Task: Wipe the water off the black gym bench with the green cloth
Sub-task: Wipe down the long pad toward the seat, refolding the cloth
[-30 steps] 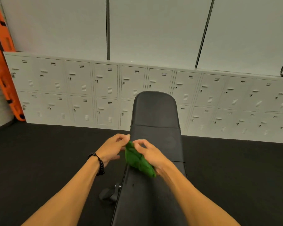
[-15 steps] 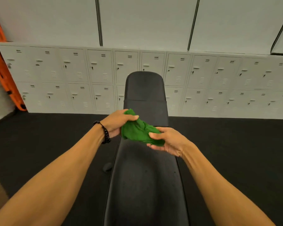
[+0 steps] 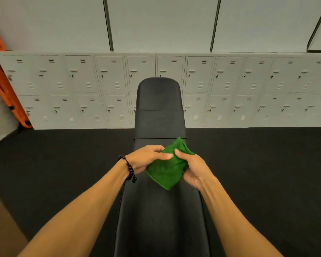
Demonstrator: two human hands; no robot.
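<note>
The black gym bench (image 3: pixel 159 216) runs straight away from me, its raised backrest at the far end. Above the middle of the seat I hold the green cloth (image 3: pixel 167 169), bunched into a loose fold. My left hand (image 3: pixel 146 157), with a dark bead bracelet on the wrist, pinches the cloth's left edge. My right hand (image 3: pixel 192 168) grips its right side, thumb on top. The cloth hangs a little above the pad. Water on the pad is too faint to make out.
A row of white lockers (image 3: pixel 82 89) lines the far wall behind the bench. An orange board (image 3: pixel 2 86) leans at the far left. Black rubber floor (image 3: pixel 258 173) lies on both sides of the bench. A brown surface (image 3: pixel 0 229) shows at the lower left corner.
Both hands have turned and regathered the cloth: it now hangs lower between them, more to the right. My view has shifted slightly.
</note>
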